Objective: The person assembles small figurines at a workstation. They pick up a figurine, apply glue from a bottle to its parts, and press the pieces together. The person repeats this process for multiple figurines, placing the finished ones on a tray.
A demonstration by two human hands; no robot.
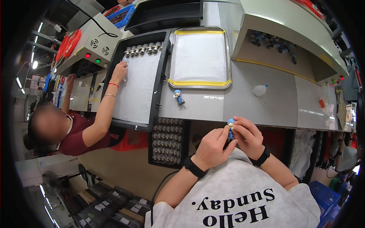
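Note:
Close to my body, just off the table's front edge, both hands hold one small blue-haired figurine [230, 122]. My left hand [211, 147] grips it from the left, fingers and thumb closed against its side. From the right, my right hand [248, 137] pinches it, fingertips by its head and body. Its lower part is mostly covered by my fingers. A second blue-haired figurine [179, 97] in dark blue clothing lies on the table ahead and to the left. On the right part of the table is a small white squeeze bottle [260, 90] with a blue tip.
A lined metal tray [199, 57] edged with yellow tape lies ahead. Left of it, a co-worker's hand [121, 70] reaches into a black tray [152, 110] with rows of small figures. A white box-shaped machine [289, 34] with figures inside stands far right. An orange piece [322, 103] lies nearby.

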